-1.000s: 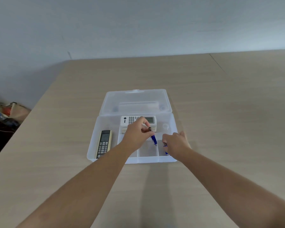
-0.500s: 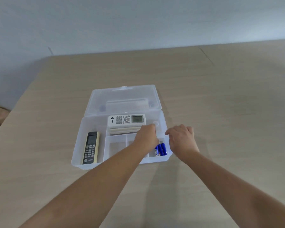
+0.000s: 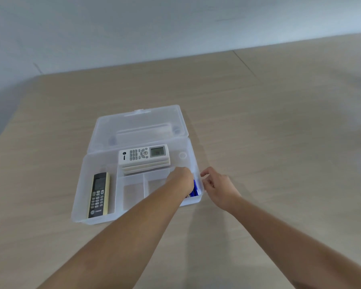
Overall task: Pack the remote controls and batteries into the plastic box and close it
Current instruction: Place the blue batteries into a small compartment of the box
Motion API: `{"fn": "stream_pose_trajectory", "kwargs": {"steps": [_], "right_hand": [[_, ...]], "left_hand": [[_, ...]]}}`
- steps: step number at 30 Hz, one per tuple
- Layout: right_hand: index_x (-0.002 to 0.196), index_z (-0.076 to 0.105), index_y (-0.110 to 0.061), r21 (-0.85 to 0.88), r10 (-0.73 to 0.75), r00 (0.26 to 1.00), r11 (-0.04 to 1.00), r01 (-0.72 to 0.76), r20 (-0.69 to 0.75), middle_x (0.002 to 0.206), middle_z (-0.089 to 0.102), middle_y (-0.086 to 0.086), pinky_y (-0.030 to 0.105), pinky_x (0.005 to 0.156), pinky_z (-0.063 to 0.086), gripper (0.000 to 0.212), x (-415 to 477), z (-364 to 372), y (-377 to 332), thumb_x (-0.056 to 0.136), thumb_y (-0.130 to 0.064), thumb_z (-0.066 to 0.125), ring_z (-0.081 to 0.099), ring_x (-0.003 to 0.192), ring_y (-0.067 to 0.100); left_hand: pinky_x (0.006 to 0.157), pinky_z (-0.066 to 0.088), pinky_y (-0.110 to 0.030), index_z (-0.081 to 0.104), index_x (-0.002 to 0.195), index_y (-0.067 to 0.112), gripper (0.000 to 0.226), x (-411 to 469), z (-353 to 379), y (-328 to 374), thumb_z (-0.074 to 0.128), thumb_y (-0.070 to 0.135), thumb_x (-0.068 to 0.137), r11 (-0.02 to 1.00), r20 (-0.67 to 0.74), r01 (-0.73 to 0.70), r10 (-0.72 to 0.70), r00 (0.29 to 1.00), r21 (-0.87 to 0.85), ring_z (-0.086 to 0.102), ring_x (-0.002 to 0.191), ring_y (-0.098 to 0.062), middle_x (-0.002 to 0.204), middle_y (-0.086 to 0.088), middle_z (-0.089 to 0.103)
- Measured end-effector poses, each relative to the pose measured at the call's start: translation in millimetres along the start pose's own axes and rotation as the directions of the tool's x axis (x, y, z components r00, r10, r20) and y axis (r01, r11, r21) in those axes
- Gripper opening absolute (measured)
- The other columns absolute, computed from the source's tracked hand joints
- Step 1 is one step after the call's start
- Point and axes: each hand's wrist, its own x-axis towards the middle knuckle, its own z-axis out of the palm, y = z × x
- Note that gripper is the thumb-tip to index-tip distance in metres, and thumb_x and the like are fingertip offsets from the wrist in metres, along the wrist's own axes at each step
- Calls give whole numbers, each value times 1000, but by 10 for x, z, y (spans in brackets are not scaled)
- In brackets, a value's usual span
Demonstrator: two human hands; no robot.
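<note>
The plastic box lies open mid-worktop, both remotes inside. The left hand reaches into the front-right compartment, seemingly settling the blue batteries; its grip is hidden. The right hand, fingers loosely curled and empty, hovers beside the box's right wall.

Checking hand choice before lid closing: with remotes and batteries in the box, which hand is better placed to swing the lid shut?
Probably right. The right hand hovers free beside the box; the left hand is inside over the batteries, under the lid's path.
</note>
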Motion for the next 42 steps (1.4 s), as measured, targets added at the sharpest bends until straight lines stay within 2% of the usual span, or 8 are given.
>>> {"fn": "stream_pose_trajectory", "kwargs": {"steps": [2, 12, 17, 21, 27, 32, 37, 42], "right_hand": [[103, 53, -21, 37, 15, 1000, 999, -16, 15, 82, 70, 5, 25, 51, 42, 24, 2, -11, -13, 89, -14, 35, 57, 64, 20], [96, 55, -19, 39, 39, 998, 998, -41, 44, 75, 64, 0, 30, 63, 48, 36, -7, -24, 22, 85, -3, 25, 64, 83, 25], [92, 56, -21, 49, 44, 998, 998, -46, 38, 75, 65, 0, 36, 68, 53, 36, -27, -11, 34, 85, -3, 26, 65, 83, 26], [92, 56, -21, 56, 49, 997, 997, -52, 56, 75, 66, 0, 37, 66, 53, 35, -32, 7, 20, 81, -2, 29, 65, 83, 28], [89, 53, -23, 50, 48, 997, 997, -51, 64, 67, 62, -6, 28, 57, 46, 34, -16, 8, 28, 80, -1, 29, 60, 74, 22], [90, 54, -24, 68, 63, 996, 995, -67, 55, 68, 64, -5, 31, 59, 48, 37, -21, 21, 40, 80, -1, 26, 64, 78, 27], [93, 54, -23, 51, 39, 997, 998, -42, 70, 69, 63, -5, 39, 66, 54, 35, -49, 18, 22, 79, -1, 30, 66, 84, 30], [93, 54, -23, 35, 29, 997, 999, -32, 64, 68, 62, -7, 39, 68, 55, 35, -49, 20, 19, 81, -2, 30, 66, 84, 29]], "left_hand": [[56, 43, -23, 59, 80, 0, 11, 9, 26, -26, 53, 2, 88, 1000, -14, -2, 2, 1000, -16, 49, 62, -18, 71, -5, 51], [70, 37, -23, 62, 116, 4, 28, -40, 4, 21, 52, 4, 90, 998, 1, 7, -7, 1000, 68, 59, 88, -21, 74, -4, 49], [48, 30, -22, 49, 73, 7, 16, -50, -12, 33, 50, 0, 88, 999, 15, 13, -14, 1000, 49, 39, 55, -14, 69, -2, 43], [77, 47, -27, 53, 103, 17, 19, -38, -16, 17, 46, 2, 91, 995, 47, -99, 97, 994, 32, 47, 84, -20, 98, -7, 50], [79, 51, -31, 49, 81, 19, 21, -15, -28, 38, 46, 2, 92, 991, 97, -116, 110, 989, 67, 49, 83, -21, 70, 0, 39], [81, 49, -33, 41, 135, 12, 51, -73, -52, 54, 53, -2, 88, 980, 141, -129, 108, 984, 149, 58, 97, -27, 122, -13, 55], [73, 39, -25, 47, 130, 6, 41, -93, -80, 42, 52, 0, 90, 967, 147, -138, 108, 983, 215, 49, 78, -21, 75, -4, 41], [74, 37, -25, 45, 131, 5, 42, -118, -83, 44, 53, 0, 89, 953, 146, -149, 113, 983, 265, 46, 86, -21, 71, -3, 39]]}}
